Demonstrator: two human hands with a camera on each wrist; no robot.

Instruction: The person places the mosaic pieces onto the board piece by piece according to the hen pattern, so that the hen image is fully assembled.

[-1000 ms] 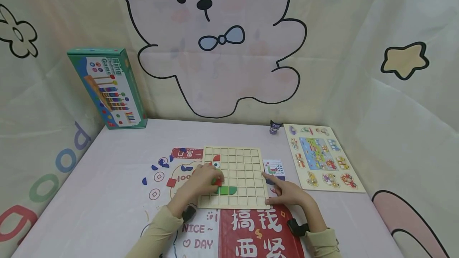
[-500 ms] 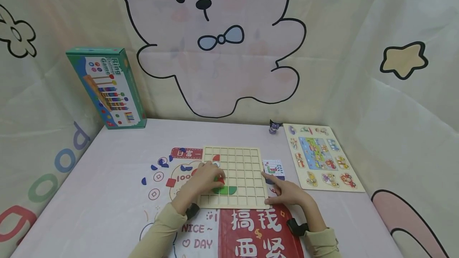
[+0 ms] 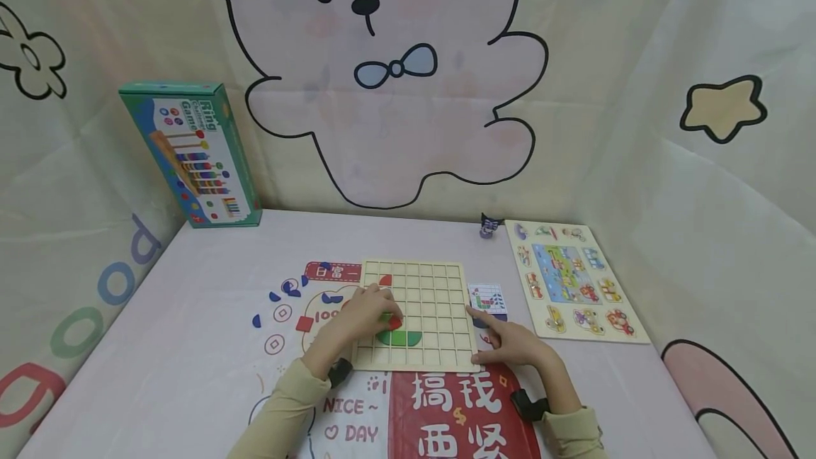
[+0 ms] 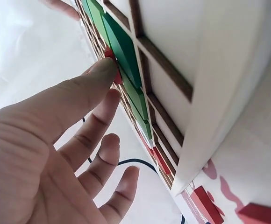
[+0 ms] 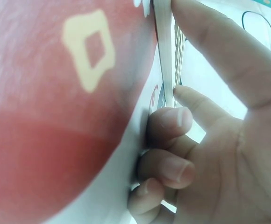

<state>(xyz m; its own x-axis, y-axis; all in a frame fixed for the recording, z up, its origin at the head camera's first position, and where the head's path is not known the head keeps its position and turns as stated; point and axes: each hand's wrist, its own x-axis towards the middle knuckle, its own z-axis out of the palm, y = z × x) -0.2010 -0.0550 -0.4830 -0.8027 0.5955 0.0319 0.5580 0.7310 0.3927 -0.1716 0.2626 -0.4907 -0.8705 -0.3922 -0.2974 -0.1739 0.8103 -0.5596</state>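
A wooden grid board [image 3: 440, 324] lies flat in the head view. My left hand [image 3: 365, 314] is over its left side, pinching a small red puzzle piece [image 3: 395, 322] by thumb and fingertip. In the left wrist view the thumb presses on that red piece [image 4: 118, 76] beside dark green pieces [image 4: 121, 49], while the other fingers spread loosely. Light green pieces [image 3: 399, 338] sit in the grid just below the hand. At the board's right edge, my right hand [image 3: 513, 342] touches the rim with its extended index finger and thumb; its other fingers curl on the table.
Blue pieces [image 3: 290, 290] and a red square piece [image 3: 304, 324] lie left of the board. A pattern card [image 3: 487, 297] shows at its right. Farther out stand a green box [image 3: 191, 154], a small purple figure [image 3: 488, 225] and an animal puzzle board [image 3: 564, 282].
My left fingers have shifted slightly to the right with the red piece, baring more of the green row below. My right hand has stayed at the board's edge.
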